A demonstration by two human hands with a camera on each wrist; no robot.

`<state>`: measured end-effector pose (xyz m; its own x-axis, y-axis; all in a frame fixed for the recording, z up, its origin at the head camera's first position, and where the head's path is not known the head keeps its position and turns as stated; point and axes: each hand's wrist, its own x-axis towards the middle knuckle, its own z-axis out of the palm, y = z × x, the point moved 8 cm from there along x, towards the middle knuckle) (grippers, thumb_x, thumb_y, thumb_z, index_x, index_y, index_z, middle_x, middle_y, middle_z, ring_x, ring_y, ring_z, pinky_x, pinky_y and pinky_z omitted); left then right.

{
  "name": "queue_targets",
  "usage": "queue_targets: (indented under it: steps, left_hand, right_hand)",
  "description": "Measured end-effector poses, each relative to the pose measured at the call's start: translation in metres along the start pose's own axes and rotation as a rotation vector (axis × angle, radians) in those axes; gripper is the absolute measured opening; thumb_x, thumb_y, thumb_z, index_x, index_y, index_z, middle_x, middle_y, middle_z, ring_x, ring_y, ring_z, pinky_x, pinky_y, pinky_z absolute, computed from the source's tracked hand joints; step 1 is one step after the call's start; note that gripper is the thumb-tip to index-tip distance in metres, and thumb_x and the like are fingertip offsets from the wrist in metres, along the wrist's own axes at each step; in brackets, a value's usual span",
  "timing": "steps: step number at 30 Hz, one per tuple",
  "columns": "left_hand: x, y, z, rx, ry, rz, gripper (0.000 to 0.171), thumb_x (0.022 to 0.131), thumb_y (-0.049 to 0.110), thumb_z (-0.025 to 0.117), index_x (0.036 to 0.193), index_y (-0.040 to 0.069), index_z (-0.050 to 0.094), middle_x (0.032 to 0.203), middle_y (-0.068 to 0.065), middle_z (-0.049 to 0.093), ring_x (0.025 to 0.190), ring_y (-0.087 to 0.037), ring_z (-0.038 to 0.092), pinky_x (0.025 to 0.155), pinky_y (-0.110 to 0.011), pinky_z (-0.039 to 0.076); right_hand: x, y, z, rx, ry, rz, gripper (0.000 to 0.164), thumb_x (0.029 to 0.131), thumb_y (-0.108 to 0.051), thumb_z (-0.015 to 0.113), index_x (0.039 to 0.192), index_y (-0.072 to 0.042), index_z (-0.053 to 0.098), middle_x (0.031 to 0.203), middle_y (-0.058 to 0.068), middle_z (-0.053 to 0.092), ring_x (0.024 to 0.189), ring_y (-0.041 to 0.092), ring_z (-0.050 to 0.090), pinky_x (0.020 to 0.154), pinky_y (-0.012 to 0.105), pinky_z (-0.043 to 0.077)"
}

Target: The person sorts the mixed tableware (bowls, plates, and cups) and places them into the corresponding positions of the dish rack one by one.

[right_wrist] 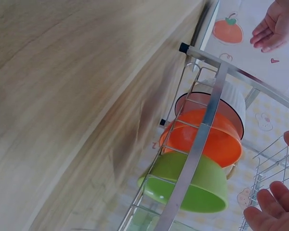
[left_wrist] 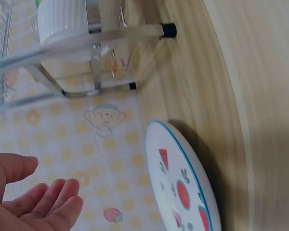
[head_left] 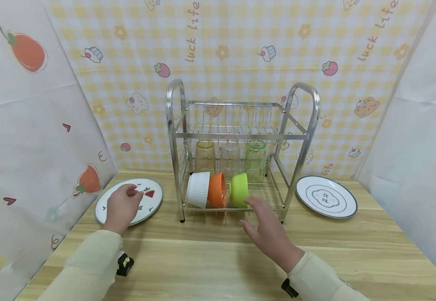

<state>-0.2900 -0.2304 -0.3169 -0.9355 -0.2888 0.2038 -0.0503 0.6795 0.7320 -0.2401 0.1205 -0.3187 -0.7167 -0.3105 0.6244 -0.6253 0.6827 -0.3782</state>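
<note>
My left hand (head_left: 123, 207) hovers above a round white plate (head_left: 152, 207) with watermelon drawings and a blue rim. In the left wrist view its thumb and loosely bent fingers (left_wrist: 62, 204) are apart, with nothing between them. My right hand (head_left: 268, 232) is in front of the two-tier metal dish rack (head_left: 240, 136), thumb and fingers spread and holding nothing. It is nearest to a green bowl (head_left: 239, 191) tipped on its side on the lower tier. Beside that stand an orange bowl (head_left: 216, 191) and a white ribbed bowl (head_left: 198, 190), also on their sides.
Behind the bowls, upside-down glasses stand on the lower tier: a yellowish glass (head_left: 205, 156), a clear glass (head_left: 229, 159) and a green glass (head_left: 255, 159). A white plate with dark lettering (head_left: 338, 205) lies right of the rack on the wooden table (head_left: 203, 267).
</note>
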Motion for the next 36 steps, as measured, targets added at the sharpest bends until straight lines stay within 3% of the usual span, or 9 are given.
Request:
queue_targets:
  steps: [12, 21, 31, 36]
  left_hand:
    - [0.01, -0.052, -0.013, 0.011, 0.001, -0.183, 0.039, 0.097, 0.014, 0.05, 0.124, -0.015, 0.049, 0.118, -0.033, 0.053, 0.1, -0.042, 0.054, 0.077, -0.043, 0.054]
    - [0.01, -0.071, -0.021, 0.021, 0.043, -0.258, 0.039, 0.097, 0.014, 0.051, 0.119, -0.018, 0.049, 0.115, -0.035, 0.051, 0.096, -0.043, 0.051, 0.078, -0.047, 0.048]
    - [0.009, -0.098, -0.025, -0.025, 0.017, -0.44, 0.044, 0.096, 0.019, 0.05, 0.122, -0.017, 0.048, 0.12, -0.034, 0.049, 0.104, -0.043, 0.045, 0.085, -0.05, 0.044]
    - [0.009, -0.107, -0.031, -0.019, 0.038, -0.452, 0.044, 0.095, 0.018, 0.05, 0.12, -0.018, 0.05, 0.115, -0.035, 0.052, 0.096, -0.04, 0.047, 0.078, -0.046, 0.044]
  right_hand:
    - [-0.008, 0.0, -0.005, -0.069, 0.031, -0.069, 0.055, 0.075, -0.004, 0.081, 0.122, 0.005, 0.055, 0.123, 0.016, 0.058, 0.116, 0.033, 0.054, 0.097, 0.047, 0.046]
    - [-0.011, 0.001, -0.005, -0.097, 0.043, -0.096, 0.054, 0.074, -0.005, 0.082, 0.12, 0.003, 0.056, 0.12, 0.015, 0.058, 0.114, 0.033, 0.055, 0.094, 0.046, 0.048]
    - [-0.012, -0.001, -0.002, -0.116, 0.025, -0.108, 0.054, 0.074, -0.005, 0.082, 0.12, 0.003, 0.057, 0.12, 0.016, 0.058, 0.114, 0.031, 0.056, 0.093, 0.044, 0.049]
    - [-0.012, -0.001, -0.002, -0.129, 0.026, -0.116, 0.053, 0.073, -0.006, 0.083, 0.119, 0.003, 0.057, 0.118, 0.015, 0.059, 0.112, 0.031, 0.056, 0.092, 0.044, 0.05]
